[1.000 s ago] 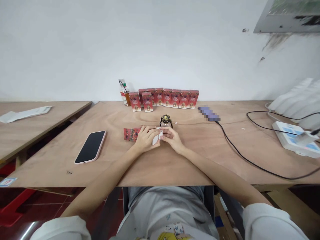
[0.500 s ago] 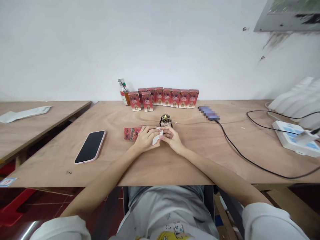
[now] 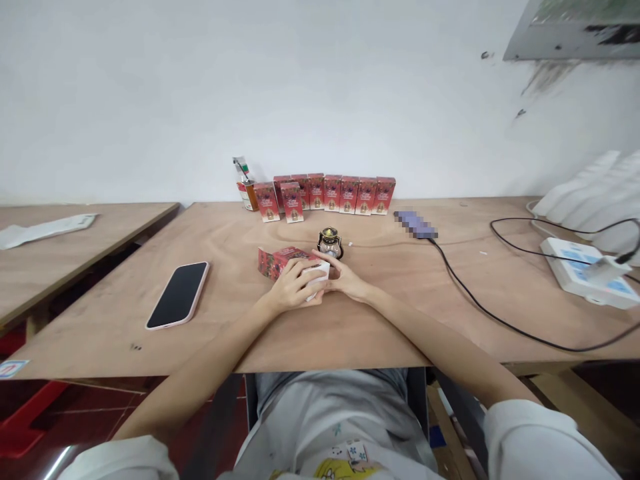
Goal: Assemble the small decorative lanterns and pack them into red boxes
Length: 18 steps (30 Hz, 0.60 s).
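Observation:
A small red printed carton with a white open end lies in the middle of the wooden table. My left hand is wrapped round its near side. My right hand is closed against the carton's white end, fingertips pressed to it. Just behind the hands stands a little dark bottle with a gold cap. A row of several upright red cartons lines the table's far edge by the wall.
A black phone in a pink case lies to the left. A small bottle stands beside the carton row. A black cable runs across the right side to a white power strip. A second table adjoins on the left.
The red carton was lying flat; it is now raised into a box shape and tilted up in my left hand. Both hands have shifted slightly on its white end.

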Tool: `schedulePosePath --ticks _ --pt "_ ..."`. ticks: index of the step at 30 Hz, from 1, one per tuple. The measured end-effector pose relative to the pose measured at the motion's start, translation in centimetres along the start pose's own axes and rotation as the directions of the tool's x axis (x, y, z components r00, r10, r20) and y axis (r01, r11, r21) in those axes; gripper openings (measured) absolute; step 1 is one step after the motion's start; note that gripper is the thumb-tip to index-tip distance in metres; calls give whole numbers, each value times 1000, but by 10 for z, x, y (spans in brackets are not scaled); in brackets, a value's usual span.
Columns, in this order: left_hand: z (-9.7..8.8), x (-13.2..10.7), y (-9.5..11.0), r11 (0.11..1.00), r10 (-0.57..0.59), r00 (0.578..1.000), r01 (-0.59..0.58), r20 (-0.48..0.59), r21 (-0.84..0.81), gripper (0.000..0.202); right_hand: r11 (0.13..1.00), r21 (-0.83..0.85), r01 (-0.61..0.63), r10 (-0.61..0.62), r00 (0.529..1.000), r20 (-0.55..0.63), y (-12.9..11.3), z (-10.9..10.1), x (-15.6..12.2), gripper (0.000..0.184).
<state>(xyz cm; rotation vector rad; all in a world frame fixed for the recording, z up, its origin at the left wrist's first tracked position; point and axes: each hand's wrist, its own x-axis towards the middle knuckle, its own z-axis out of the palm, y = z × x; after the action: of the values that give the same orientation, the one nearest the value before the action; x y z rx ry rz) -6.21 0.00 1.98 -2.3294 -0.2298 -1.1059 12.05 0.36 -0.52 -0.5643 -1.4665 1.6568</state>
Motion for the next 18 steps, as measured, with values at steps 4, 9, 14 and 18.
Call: schedulePosePath --ticks 4,9,14,18 --pt "4 -9 0 1000 -6 999 8 44 -28 27 991 103 -79 71 994 84 -5 1 -3 86" --pt "4 -15 2 999 34 998 -35 -46 -14 37 986 157 -55 36 992 122 -12 -1 -5 75" --pt "4 -18 2 1000 -7 1000 6 13 23 43 996 84 38 -38 999 -9 -9 5 -7 43" --pt "5 -15 2 986 -158 980 162 -123 28 48 956 -191 225 -255 955 -153 -6 17 -10 34"
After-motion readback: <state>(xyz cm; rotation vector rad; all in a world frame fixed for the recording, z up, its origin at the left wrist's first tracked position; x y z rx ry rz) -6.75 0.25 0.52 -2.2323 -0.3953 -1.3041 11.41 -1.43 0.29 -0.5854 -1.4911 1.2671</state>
